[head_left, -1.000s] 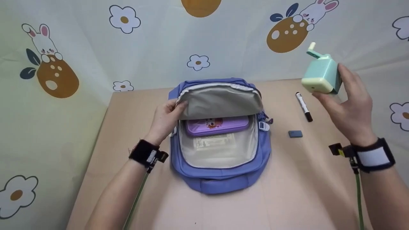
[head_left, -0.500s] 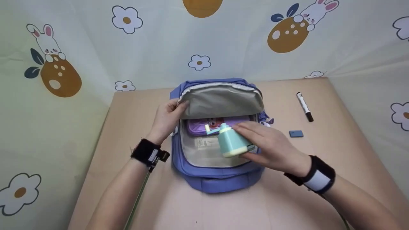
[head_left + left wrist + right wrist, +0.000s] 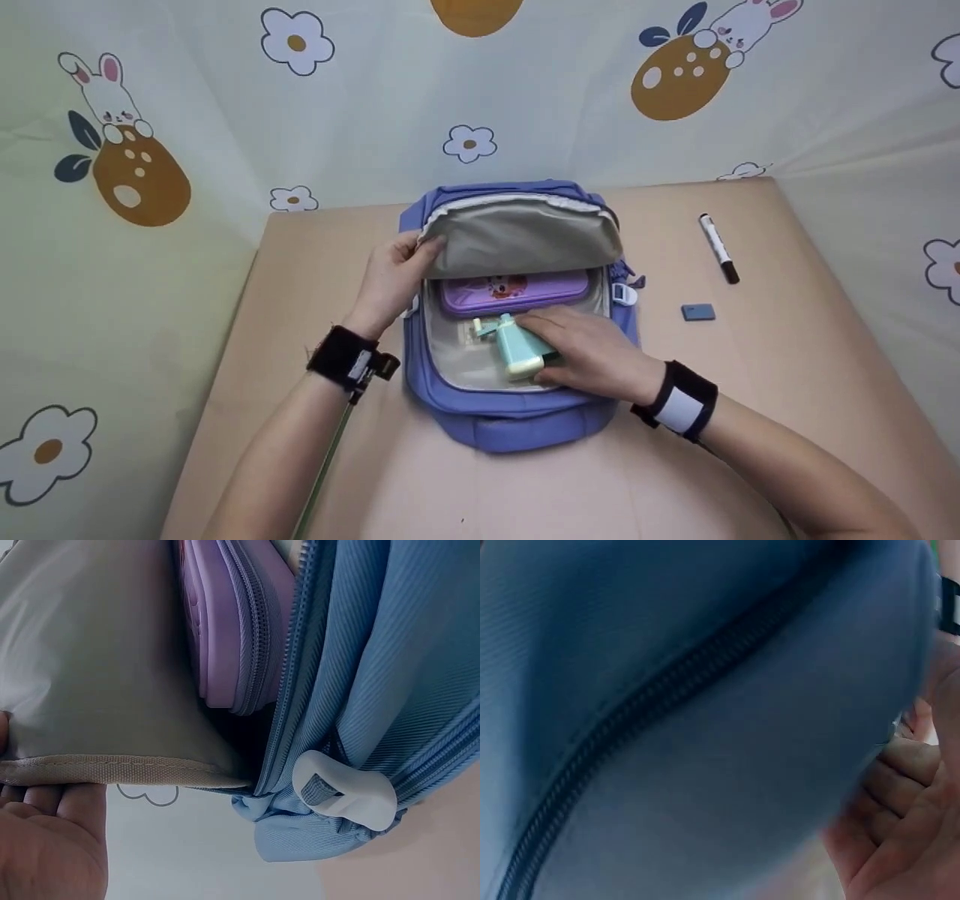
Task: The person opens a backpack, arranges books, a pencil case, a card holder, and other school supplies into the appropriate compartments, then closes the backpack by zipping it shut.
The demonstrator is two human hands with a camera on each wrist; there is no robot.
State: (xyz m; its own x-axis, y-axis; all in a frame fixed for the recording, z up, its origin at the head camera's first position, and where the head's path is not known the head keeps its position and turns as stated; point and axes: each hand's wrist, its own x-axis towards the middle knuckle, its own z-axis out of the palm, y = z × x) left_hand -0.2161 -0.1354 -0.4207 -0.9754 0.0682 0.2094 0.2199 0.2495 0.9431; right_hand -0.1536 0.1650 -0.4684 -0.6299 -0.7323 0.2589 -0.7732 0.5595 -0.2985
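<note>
A blue backpack (image 3: 525, 431) lies on the table with its front flap (image 3: 525, 240) lifted, grey lining showing. My left hand (image 3: 391, 281) pinches the flap's left edge between thumb and fingers; the left wrist view shows the same grip on the hemmed border (image 3: 112, 769). Inside the compartment, my right hand (image 3: 592, 352) holds a mint-green and cream pencil sharpener (image 3: 519, 349) with a crank handle, low over the lining. Just above it lies a purple pencil case (image 3: 517, 292), partly under the flap. In the right wrist view the bag's fabric hides the sharpener.
Right of the backpack, a blue eraser-like block (image 3: 698, 312) and a white marker with a black cap (image 3: 718, 249) lie on the table (image 3: 315, 465). A patterned cloth wall (image 3: 375, 112) rises behind the table. White strap buckles (image 3: 624, 294) sit at the bag's sides.
My right hand has carried the pencil sharpener from the upper right leftward and down into the open backpack. The left hand keeps holding the flap in the same place.
</note>
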